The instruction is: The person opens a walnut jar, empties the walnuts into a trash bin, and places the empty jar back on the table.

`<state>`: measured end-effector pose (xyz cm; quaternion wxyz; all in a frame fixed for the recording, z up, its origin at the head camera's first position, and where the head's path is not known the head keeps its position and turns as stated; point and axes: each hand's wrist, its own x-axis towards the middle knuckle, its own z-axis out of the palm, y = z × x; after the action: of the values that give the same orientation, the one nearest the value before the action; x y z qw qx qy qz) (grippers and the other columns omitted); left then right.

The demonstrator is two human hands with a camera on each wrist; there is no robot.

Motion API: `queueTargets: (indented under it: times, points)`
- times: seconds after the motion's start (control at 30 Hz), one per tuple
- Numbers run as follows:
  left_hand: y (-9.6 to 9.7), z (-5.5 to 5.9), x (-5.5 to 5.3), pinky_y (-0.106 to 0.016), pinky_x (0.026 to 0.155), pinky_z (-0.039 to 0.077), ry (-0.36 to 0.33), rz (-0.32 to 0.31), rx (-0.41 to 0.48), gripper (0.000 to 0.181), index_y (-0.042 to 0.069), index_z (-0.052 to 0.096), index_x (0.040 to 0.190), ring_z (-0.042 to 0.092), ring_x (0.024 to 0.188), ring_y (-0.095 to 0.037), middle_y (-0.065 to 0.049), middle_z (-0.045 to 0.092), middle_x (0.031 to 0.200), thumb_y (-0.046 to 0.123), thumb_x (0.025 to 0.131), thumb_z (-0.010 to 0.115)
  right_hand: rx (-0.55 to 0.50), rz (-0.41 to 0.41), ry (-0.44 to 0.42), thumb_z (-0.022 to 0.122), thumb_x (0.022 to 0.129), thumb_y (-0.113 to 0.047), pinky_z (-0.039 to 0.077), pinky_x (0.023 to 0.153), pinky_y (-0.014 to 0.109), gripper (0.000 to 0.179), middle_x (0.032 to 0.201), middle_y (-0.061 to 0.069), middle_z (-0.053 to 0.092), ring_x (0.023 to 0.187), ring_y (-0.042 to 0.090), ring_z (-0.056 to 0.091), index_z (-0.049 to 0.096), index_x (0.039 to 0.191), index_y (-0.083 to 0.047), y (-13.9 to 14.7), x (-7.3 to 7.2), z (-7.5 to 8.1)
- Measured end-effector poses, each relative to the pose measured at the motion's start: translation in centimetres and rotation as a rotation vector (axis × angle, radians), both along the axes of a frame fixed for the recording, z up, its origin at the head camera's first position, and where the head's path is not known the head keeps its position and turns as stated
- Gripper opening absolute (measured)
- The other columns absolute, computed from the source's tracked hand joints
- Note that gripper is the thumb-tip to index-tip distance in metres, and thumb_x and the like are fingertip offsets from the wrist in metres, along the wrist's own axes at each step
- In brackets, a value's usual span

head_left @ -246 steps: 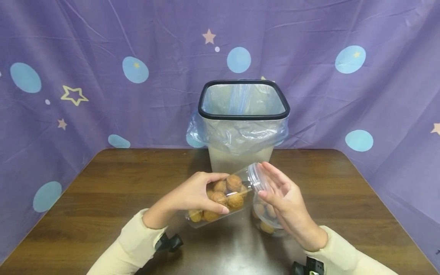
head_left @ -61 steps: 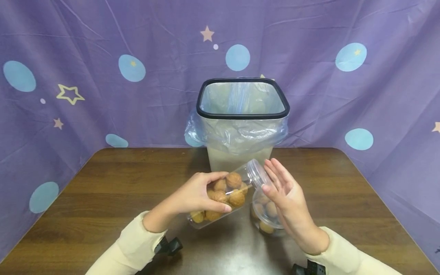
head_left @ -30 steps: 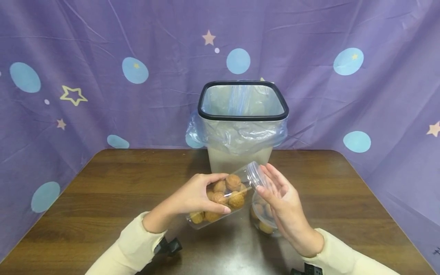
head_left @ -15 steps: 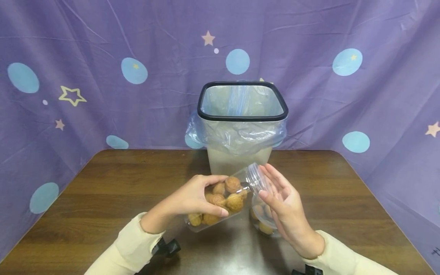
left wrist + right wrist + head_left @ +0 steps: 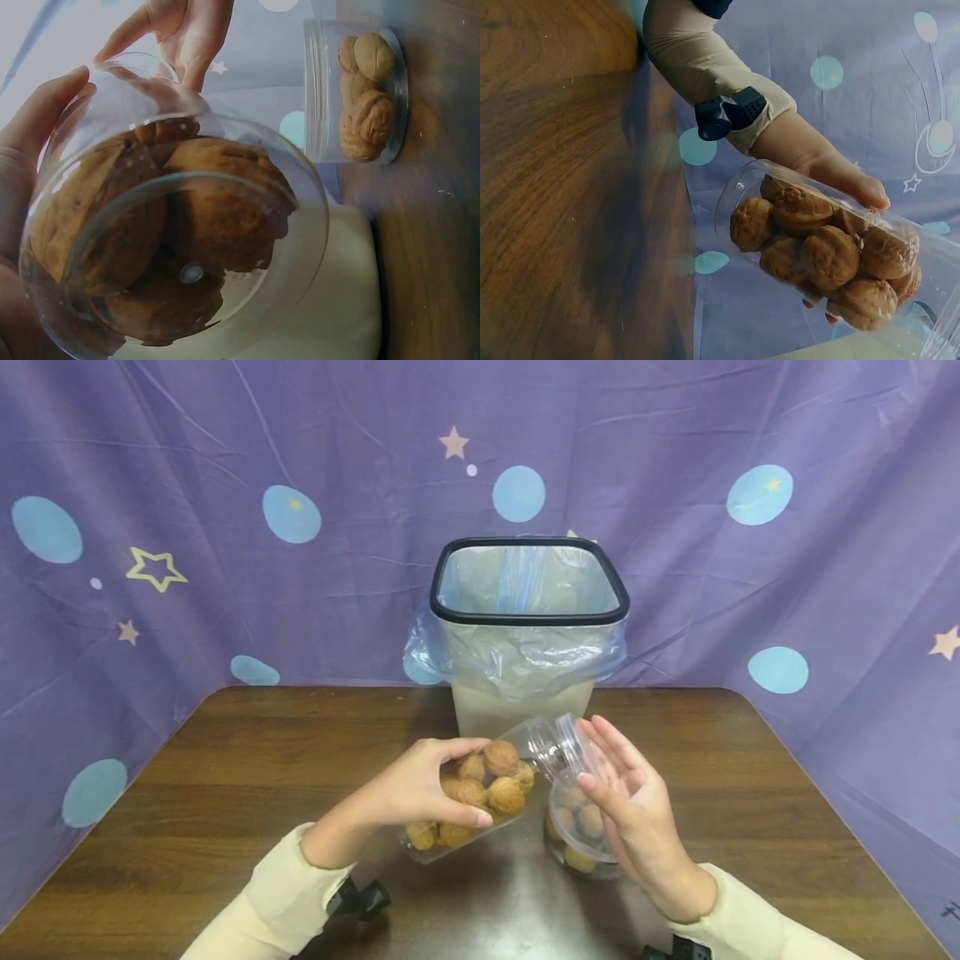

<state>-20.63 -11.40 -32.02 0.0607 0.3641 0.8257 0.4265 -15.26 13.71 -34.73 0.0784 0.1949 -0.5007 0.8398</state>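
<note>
In the head view my left hand [image 5: 416,785] grips a clear plastic jar [image 5: 534,743] around its side, its mouth tilted up toward the right. Several walnuts [image 5: 506,795] fill much of it. My right hand [image 5: 637,818] holds a clear screw lid [image 5: 573,747] between thumb and fingers, a small gap from the threaded neck. Below that hand stands a second, shorter jar [image 5: 581,839] with walnuts inside. The left wrist view looks at the base of the held jar [image 5: 176,240]; the right wrist view has the jar's side and its walnuts [image 5: 829,259].
Behind the hands, a pale waste bin [image 5: 517,710] with a black rim stands on the brown wooden table [image 5: 315,743], a bluish plastic bag [image 5: 525,652] folded over its edge. A purple curtain [image 5: 360,527] with stars and blue spots hangs behind.
Earlier the lid sat on the jar's neck with the right hand around it. Now it is apart from the neck; the jar has shifted slightly left and the right hand slightly right.
</note>
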Motion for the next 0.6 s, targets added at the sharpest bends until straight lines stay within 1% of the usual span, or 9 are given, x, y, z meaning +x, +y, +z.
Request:
queueTargets:
  times: [0.27, 0.37, 0.5, 0.6]
  points:
    - [-0.19, -0.06, -0.13, -0.025, 0.083, 0.052, -0.008, 0.009, -0.008, 0.073, 0.006, 0.055, 0.130, 0.062, 0.093, -0.009, 0.000, 0.067, 0.108, 0.029, 0.066, 0.084, 0.021, -0.006, -0.001, 0.058, 0.083, 0.009, 0.031, 0.107, 0.026, 0.071, 0.143, 0.023, 0.034, 0.131, 0.017, 0.042, 0.020, 0.143, 0.012, 0.29, 0.01, -0.39]
    - [-0.35, -0.15, -0.33, -0.026, 0.084, 0.052, 0.004, 0.009, -0.006, 0.073, 0.005, 0.055, 0.129, 0.062, 0.093, -0.010, -0.002, 0.067, 0.109, 0.030, 0.067, 0.083, 0.039, -0.017, -0.012, 0.060, 0.082, 0.007, 0.030, 0.107, 0.025, 0.072, 0.143, 0.019, 0.037, 0.131, 0.017, 0.042, 0.021, 0.142, 0.011, 0.31, 0.06, -0.61]
    - [-0.56, -0.14, -0.52, -0.028, 0.084, 0.052, 0.016, 0.014, -0.003, 0.072, 0.004, 0.055, 0.129, 0.062, 0.093, -0.011, -0.003, 0.068, 0.108, 0.030, 0.067, 0.083, 0.057, -0.018, -0.009, 0.062, 0.081, 0.007, 0.030, 0.108, 0.024, 0.072, 0.139, 0.010, 0.046, 0.132, 0.016, 0.041, 0.024, 0.142, 0.010, 0.25, 0.14, -0.83]
    - [-0.64, -0.08, -0.61, -0.027, 0.084, 0.051, 0.018, 0.024, -0.009, 0.072, 0.005, 0.055, 0.129, 0.062, 0.094, -0.010, -0.002, 0.068, 0.108, 0.030, 0.067, 0.083, 0.057, -0.013, 0.009, 0.062, 0.081, 0.008, 0.029, 0.108, 0.023, 0.071, 0.139, 0.009, 0.047, 0.132, 0.016, 0.040, 0.024, 0.142, 0.010, 0.24, 0.21, -0.94]
